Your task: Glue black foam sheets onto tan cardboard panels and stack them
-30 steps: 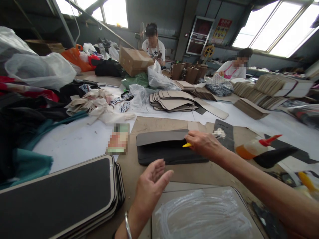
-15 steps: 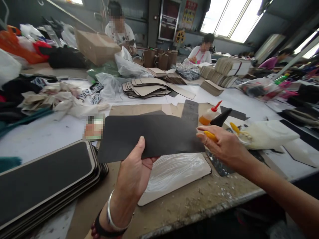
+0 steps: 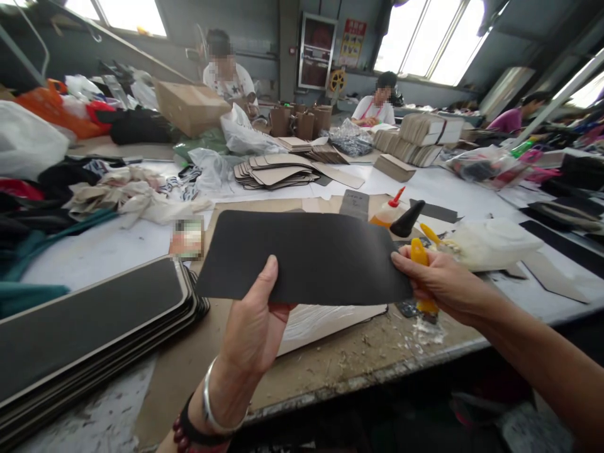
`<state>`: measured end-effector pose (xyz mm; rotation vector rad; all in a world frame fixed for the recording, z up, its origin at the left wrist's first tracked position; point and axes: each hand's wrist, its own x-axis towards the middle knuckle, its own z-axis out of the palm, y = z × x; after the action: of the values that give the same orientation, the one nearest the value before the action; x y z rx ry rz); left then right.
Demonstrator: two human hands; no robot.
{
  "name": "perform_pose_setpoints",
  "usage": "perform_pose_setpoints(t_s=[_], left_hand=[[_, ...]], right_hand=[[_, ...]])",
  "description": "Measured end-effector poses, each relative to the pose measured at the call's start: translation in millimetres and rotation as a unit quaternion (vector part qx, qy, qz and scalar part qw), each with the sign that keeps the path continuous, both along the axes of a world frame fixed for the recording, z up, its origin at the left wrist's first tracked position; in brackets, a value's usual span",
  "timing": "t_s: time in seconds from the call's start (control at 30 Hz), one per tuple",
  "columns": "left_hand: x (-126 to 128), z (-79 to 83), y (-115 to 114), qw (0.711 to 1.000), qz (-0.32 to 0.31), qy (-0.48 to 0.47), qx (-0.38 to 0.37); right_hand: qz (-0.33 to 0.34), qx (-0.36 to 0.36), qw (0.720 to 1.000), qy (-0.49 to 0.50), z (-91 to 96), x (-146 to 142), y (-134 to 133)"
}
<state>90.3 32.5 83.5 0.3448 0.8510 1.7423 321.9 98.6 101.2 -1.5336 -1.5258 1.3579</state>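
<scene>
A black rectangular sheet (image 3: 321,258) with rounded corners is held up in front of me. My left hand (image 3: 252,321) grips its lower edge, thumb on top and fingers beneath. At the sheet's right end, my right hand (image 3: 448,280) pinches the edge between thumb and finger. That same hand also holds a yellow-handled brush (image 3: 419,251), its whitish bristles pointing down. Partly covered by the sheet, a beige board (image 3: 325,327) smeared with white paste lies on the table. Left of my hands is a stack of black-faced boards (image 3: 94,321) with pale edges.
Beyond the sheet stand a red-tipped bottle (image 3: 384,215) and a black cone (image 3: 406,219). A white container (image 3: 495,242) with another yellow tool (image 3: 430,233) lies to the right. Beige boards (image 3: 278,170) are piled farther back. Co-workers sit across the table.
My right hand has turned, so the brush now points downward, and has moved slightly right and lower. The sheet is more level and hides more of the pasted board. The view has shifted slightly.
</scene>
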Motion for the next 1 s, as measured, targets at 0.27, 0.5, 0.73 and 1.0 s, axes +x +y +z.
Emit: perform_pose_setpoints(t_s=[0.27,0.5,0.73,1.0], left_hand=[[-41.6,-59.1,-39.9,0.977,-0.056,0.113,-0.173],[-46.9,-97.7,-57.5,0.862,-0.159,0.413,-0.247],[-50.9,-95.0,-43.1,0.781,-0.154,0.540,-0.271],[-50.5,-96.5,-38.1,0.702,-0.177,0.616,-0.310]], right_hand=[[0.053,0.160,0.944,-0.283,-50.5,30.3,4.6],[0.112,0.167,0.895,-0.398,-106.5,46.9,11.2],[0.137,0.183,0.876,-0.424,-115.5,49.5,33.0],[0.166,0.127,0.882,-0.422,-121.4,41.0,48.8]])
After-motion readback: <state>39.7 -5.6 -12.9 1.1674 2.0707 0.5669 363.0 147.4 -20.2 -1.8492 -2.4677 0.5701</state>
